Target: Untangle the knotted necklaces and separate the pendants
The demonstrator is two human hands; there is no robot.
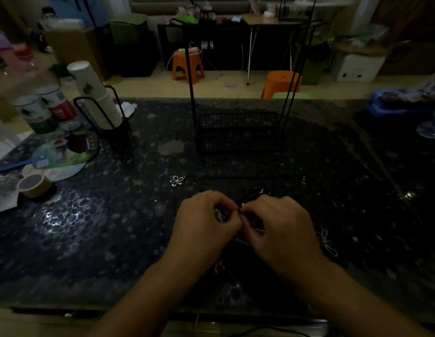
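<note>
Where the light is dim, the dark table shows these, left to right:

Tape roll: near the left edge, lying flat.
Paper cups: a leaning stack in a black holder, far left.
Flower pendant: silver, lying alone on the table, far of the hands, its dark cord running right.
Left hand: fingers curled, tips pinching at the knot.
Knotted necklaces: dark cords bunched between the two hands, near the middle; how many strands is unclear, perhaps two.
Wire basket: black, far of the hands.
Right hand: fingers curled, thumb and forefinger pinching the same knot.
Second pendant: wire flower shape, just right of the right hand.
</note>
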